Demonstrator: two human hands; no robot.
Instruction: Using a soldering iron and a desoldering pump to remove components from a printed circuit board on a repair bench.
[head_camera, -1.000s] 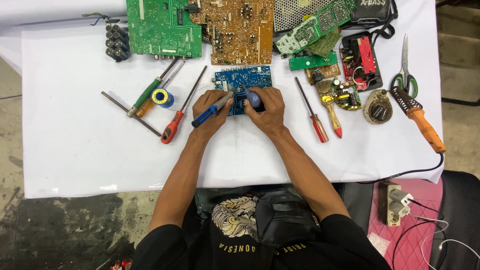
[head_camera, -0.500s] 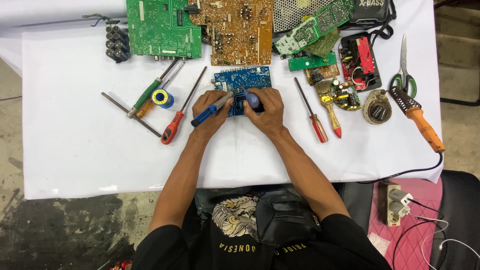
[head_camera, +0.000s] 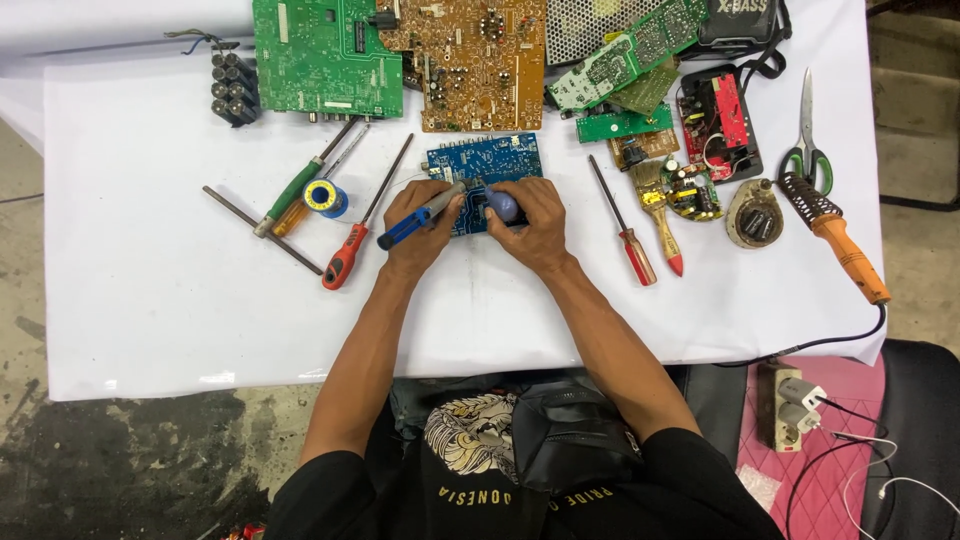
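Both hands at work on a small blue circuit board (head_camera: 487, 160) near the middle of the white table (head_camera: 150, 300).

The left hand (head_camera: 418, 228) is closed around a blue-handled tool (head_camera: 420, 213), its tip angled down onto the board; the right hand (head_camera: 530, 222) curls over a rounded blue-and-dark object (head_camera: 503, 205) pressed at the board's near edge — what exactly that is, I cannot tell. The board lies flat, partly under both hands, just below a brown circuit board (head_camera: 480, 65) and a green circuit board (head_camera: 315, 55). It looks light and stiff but fragile — thin, studded with small parts that could snap or bend — so it is likely best held by its bare edges, not by the components. A red-handled screwdriver (head_camera: 345, 255) and a roll of solder wire (head_camera: 322, 195) lie just left of the hands.
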